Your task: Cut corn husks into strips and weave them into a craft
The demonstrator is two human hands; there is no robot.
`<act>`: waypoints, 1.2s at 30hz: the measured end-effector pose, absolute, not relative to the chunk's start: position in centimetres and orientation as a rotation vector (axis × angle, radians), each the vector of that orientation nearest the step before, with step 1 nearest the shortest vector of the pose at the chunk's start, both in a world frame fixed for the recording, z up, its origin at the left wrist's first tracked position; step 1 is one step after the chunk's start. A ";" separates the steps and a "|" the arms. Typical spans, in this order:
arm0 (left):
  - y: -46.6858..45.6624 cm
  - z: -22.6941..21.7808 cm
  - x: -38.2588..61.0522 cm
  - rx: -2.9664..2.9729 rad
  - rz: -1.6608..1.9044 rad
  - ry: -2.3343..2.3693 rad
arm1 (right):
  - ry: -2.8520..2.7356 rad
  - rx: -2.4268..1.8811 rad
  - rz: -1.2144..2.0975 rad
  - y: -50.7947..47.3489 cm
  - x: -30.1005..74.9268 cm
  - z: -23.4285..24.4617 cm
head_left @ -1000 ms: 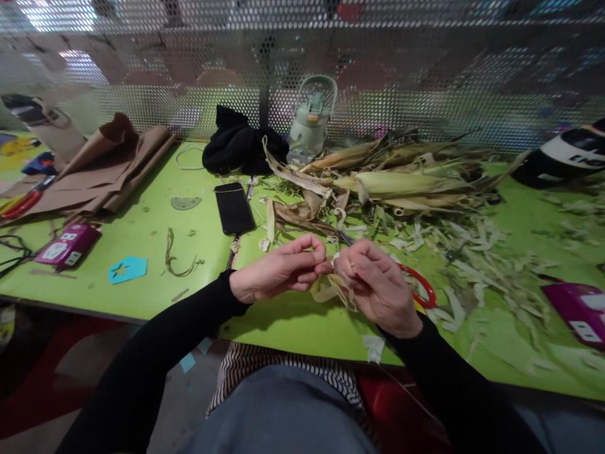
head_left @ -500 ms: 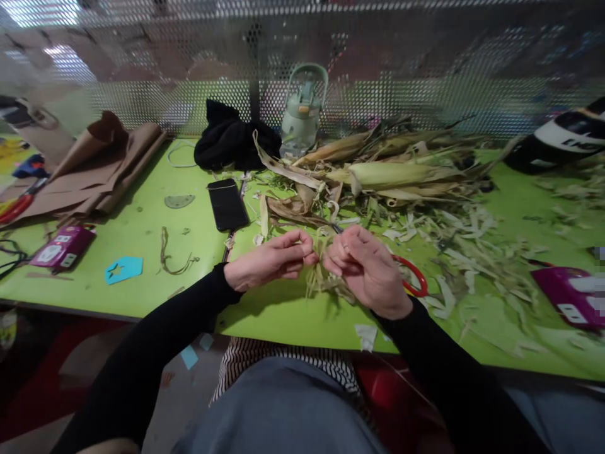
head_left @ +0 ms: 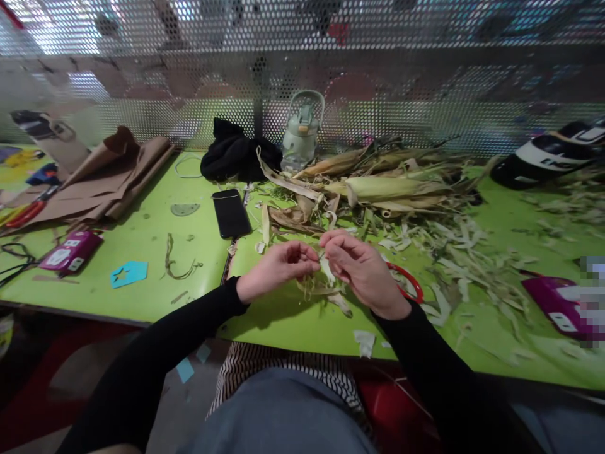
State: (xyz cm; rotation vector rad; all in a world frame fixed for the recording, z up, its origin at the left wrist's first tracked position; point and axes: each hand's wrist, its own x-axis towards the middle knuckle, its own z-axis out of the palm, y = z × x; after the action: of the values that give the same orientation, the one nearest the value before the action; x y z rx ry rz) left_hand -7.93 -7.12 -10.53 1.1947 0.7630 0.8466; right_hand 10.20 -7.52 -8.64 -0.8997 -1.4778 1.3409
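Note:
My left hand (head_left: 282, 267) is closed in a pinch at the front of the green table, its fingertips on a thin strip of corn husk. Close beside it, my right hand (head_left: 365, 270) has its thumb and fingers pressed together at the same strip. Beneath both hands is a loose tangle of husk strips (head_left: 326, 291), partly hidden by the fingers. Red-handled scissors (head_left: 410, 282) lie by my right wrist, mostly covered by that hand. Behind the hands is a heap of corn husks (head_left: 382, 187), some green and some dried brown.
Husk shreds (head_left: 472, 249) are scattered on the right, near a purple box (head_left: 558, 306) and a dark bottle (head_left: 529, 161). A phone (head_left: 231, 214), black cloth (head_left: 236, 154) and green jug (head_left: 302, 135) stand or lie further back. Brown paper (head_left: 118, 176) is at left.
The view has tilted up slightly. My right hand's fingers have straightened and come closer to my left fingertips. The husk tangle now shows lower, under the hands.

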 end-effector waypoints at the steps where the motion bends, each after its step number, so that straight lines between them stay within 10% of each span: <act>1: -7.2 -10.6 -7.9 1.254 0.865 0.779 | -1.516 -0.894 1.358 -7.5 10.2 -8.6; 16: -7.4 -9.2 -8.3 1.186 0.923 0.704 | -1.835 -1.072 0.778 -7.3 11.1 -8.4; 36: -7.3 -10.0 -8.3 1.496 1.091 0.891 | -1.846 -1.183 0.912 -7.3 10.5 -9.7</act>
State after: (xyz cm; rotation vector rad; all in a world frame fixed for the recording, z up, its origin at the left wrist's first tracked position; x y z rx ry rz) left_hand -8.34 -7.34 -9.99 1.4958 0.8909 1.0912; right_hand 10.50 -7.30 -9.68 -1.1827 -1.8456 0.9121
